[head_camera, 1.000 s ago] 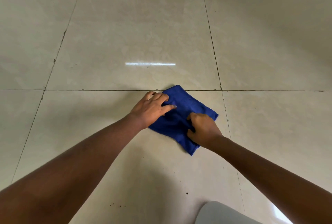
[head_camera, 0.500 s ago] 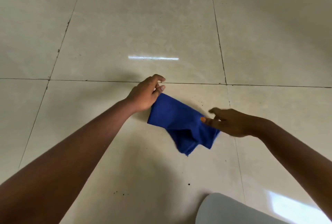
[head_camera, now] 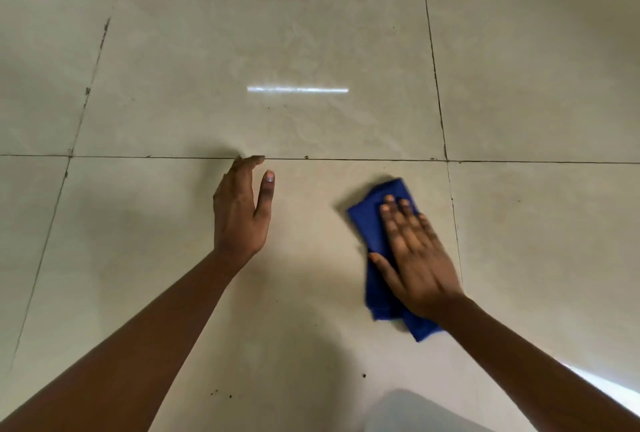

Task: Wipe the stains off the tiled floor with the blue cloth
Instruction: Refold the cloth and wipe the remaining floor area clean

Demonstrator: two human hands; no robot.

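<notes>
The blue cloth (head_camera: 372, 224) lies folded on the pale tiled floor (head_camera: 277, 33), right of centre. My right hand (head_camera: 414, 255) presses flat on top of it, fingers spread, and hides its middle. My left hand (head_camera: 242, 210) is held edge-on to the left, fingers straight, thumb apart, holding nothing; its fingertips reach the horizontal grout line (head_camera: 346, 159). Small dark specks (head_camera: 363, 375) dot the tile near me, with more specks (head_camera: 221, 394) further left. Whether the left hand touches the floor I cannot tell.
Dark grout lines cross the floor, one vertical line (head_camera: 434, 68) running just right of the cloth. A pale grey rounded shape (head_camera: 408, 411) shows at the bottom edge. A bright streak of reflected light (head_camera: 298, 89) lies on the far tile.
My left hand has let go of the cloth and moved off it to the left. My right hand has folded the cloth over and now presses it flat further right.
</notes>
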